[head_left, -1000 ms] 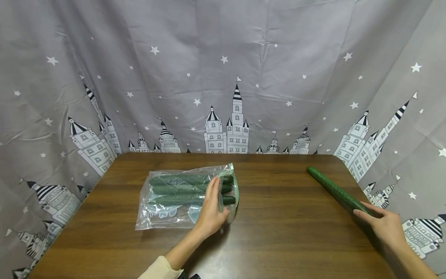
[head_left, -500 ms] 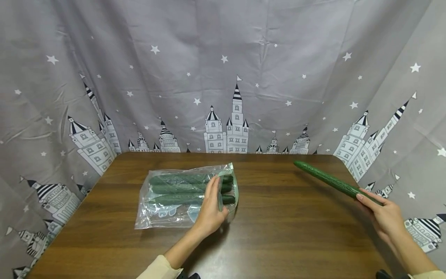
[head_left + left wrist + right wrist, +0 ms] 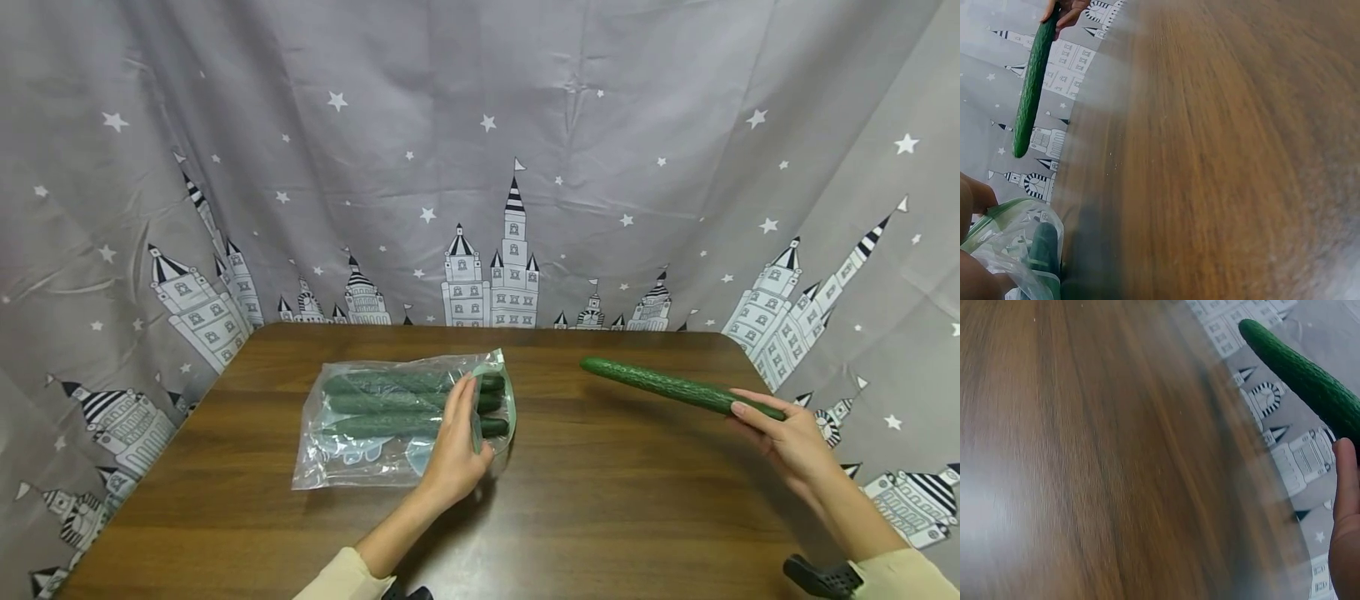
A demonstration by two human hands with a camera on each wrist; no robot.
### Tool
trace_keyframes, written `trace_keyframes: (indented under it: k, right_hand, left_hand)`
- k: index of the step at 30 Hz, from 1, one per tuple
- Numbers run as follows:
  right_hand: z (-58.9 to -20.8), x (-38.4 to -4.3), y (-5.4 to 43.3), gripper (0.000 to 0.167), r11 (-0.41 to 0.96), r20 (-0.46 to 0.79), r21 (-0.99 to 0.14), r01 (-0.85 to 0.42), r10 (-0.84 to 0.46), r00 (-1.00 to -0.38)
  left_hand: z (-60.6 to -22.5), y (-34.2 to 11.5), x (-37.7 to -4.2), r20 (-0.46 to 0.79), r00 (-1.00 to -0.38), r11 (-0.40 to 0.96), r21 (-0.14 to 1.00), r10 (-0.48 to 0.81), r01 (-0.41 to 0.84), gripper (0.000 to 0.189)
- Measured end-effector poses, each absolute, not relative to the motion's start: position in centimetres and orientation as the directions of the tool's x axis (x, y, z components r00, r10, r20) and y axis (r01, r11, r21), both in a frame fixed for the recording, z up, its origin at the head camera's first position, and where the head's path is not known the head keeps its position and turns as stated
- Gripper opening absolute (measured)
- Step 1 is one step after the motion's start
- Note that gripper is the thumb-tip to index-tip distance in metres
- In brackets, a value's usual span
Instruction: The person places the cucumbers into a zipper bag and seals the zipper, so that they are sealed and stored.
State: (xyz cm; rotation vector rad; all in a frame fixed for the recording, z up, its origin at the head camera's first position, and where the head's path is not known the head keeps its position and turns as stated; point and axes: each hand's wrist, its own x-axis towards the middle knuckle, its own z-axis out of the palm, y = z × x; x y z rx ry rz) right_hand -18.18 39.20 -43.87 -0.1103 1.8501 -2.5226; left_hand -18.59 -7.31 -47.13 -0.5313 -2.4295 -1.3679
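Observation:
My right hand (image 3: 787, 437) grips a long green cucumber (image 3: 660, 385) near its right end, thumb on the near side. The cucumber is raised over the right side of the table, its free end pointing left. My left hand (image 3: 454, 458) pinches the edge of a clear zip bag (image 3: 315, 467) at its open, green-edged mouth, which faces right. Several cucumbers (image 3: 375, 406) lie side by side inside the bag. In the left wrist view the mouth of the bag (image 3: 1007, 215) stands apart, with a cucumber end (image 3: 1044, 250) showing inside. The left hand covers part of the bagged cucumbers.
The brown wooden table (image 3: 600, 517) has rounded far corners. A grey curtain (image 3: 637, 100) printed with castles and stars hangs behind it and along both sides. The bag lies left of the table's middle.
My right hand has raised the cucumber and carried it left, turning it from steeply slanted to nearly level across the view. The left hand and the bag stay in place.

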Motion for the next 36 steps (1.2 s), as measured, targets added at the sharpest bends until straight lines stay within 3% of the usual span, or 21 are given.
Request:
trace_keyframes:
  k: [11, 36]
  right_hand:
    - [-43.9, -20.3, 35.7, 0.032, -0.311, 0.102, -0.949, -0.047, -0.164, -0.981]
    - [-45.2, -24.0, 28.4, 0.027, -0.196, 0.034, -0.980, 0.026, -0.299, -0.954]
  left_hand:
    - [-46.2, -7.1, -18.9, 0.472, -0.866, 0.487, 0.723, 0.168, 0.489, 0.101]
    - [-45.4, -6.8, -19.1, 0.488, -0.855, 0.492, 0.710, 0.174, 0.505, 0.101]
